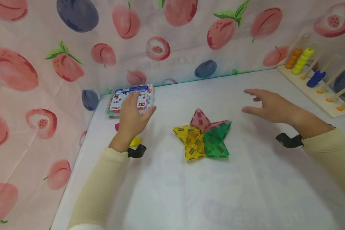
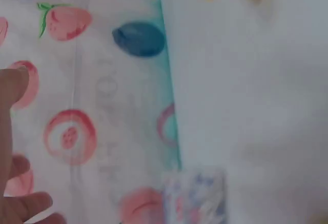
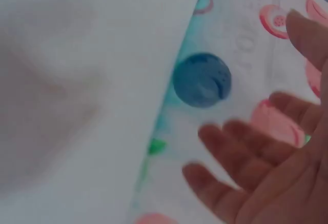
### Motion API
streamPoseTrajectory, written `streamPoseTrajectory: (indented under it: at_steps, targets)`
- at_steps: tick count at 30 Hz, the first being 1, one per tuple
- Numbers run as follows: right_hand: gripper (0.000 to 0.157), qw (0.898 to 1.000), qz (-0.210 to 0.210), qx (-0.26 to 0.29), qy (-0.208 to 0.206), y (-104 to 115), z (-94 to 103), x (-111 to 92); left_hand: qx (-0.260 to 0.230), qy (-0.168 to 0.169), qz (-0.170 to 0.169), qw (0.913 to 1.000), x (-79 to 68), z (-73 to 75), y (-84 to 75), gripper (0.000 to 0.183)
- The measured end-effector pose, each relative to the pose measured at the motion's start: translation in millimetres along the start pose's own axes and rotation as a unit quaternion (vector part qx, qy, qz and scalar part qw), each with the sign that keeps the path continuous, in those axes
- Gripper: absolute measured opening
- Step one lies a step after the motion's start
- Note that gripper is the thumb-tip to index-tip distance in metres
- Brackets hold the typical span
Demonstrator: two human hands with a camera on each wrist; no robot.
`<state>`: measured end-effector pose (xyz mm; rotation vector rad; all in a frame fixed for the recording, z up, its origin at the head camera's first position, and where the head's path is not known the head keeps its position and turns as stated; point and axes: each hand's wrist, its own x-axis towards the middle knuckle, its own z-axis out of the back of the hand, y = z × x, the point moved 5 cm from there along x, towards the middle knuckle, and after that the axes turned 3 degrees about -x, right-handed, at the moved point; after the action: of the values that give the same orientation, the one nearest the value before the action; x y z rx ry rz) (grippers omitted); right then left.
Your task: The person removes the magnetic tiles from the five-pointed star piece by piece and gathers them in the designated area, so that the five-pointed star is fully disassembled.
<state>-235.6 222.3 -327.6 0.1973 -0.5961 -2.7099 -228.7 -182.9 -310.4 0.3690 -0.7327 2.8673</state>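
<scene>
In the head view a star of translucent magnetic tiles (image 1: 215,143) lies mid-table, with pink, green and yellow points. To its left the left hand (image 1: 133,118) is raised with fingers spread, overlapping a clear plastic box (image 1: 112,111) of small coloured pieces in this view. On the star's other side hovers the right hand (image 1: 271,105), thumb and fingers apart, holding nothing. The right wrist view shows that hand's palm (image 3: 292,183) and loosely bent fingers. At the left wrist view's edge the left thumb (image 2: 13,83) and some fingertips show, with nothing between them.
A wooden peg board (image 1: 316,92) with orange, yellow and blue beads stands at the back right. Partly hidden behind the left hand and wrist are a magenta piece (image 1: 117,126) and a yellow piece (image 1: 135,141). Fruit-print cloth (image 1: 178,41) hangs behind the white table.
</scene>
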Motion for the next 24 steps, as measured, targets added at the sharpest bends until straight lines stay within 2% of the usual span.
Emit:
streamPoseTrajectory:
  at_steps: [1,3,7,9,13,15,17,20,24]
  targets:
    - [0.075,0.999,0.005,0.035,0.009,0.0,-9.9,-0.8,-0.029,0.008,-0.007,0.9995,-3.5,-7.4,-2.2,0.075]
    - [0.063,0.994,0.015,0.102,0.024,1.0,-29.0,-1.5,-0.073,0.053,-0.007,0.9959,-10.7,-26.0,-4.9,0.07]
    - [0.044,0.978,0.035,0.196,0.058,3.3,-62.4,1.8,-0.126,0.15,0.006,0.9805,-23.2,-63.7,-7.4,0.066]
    - [0.039,0.973,0.039,0.218,0.072,3.9,-74.5,4.2,-0.143,0.193,0.017,0.9705,-28.5,-80.6,-8.1,0.067]
    - [0.035,0.969,0.029,0.23,0.085,5.1,-87.3,7.1,-0.196,0.264,0.046,0.9434,-34.5,-108.7,-8.9,0.061]
    - [0.035,0.967,0.022,0.235,0.091,5.7,-91.1,7.5,-0.222,0.285,0.057,0.9306,-34.9,-118.6,-9.5,0.054]
    - [0.035,0.966,0.018,0.24,0.097,7.3,-93.7,7.2,-0.239,0.297,0.06,0.9227,-34.2,-125.0,-10.6,0.047]
    - [0.034,0.966,0.021,0.237,0.098,9.5,-96.0,7.5,-0.248,0.301,0.057,0.9191,-32.8,-129.7,-12.2,0.041]
    - [0.03,0.972,0.026,0.213,0.093,10.0,-96.0,9.4,-0.249,0.295,0.061,0.9204,-31.8,-131.7,-12.2,0.039]
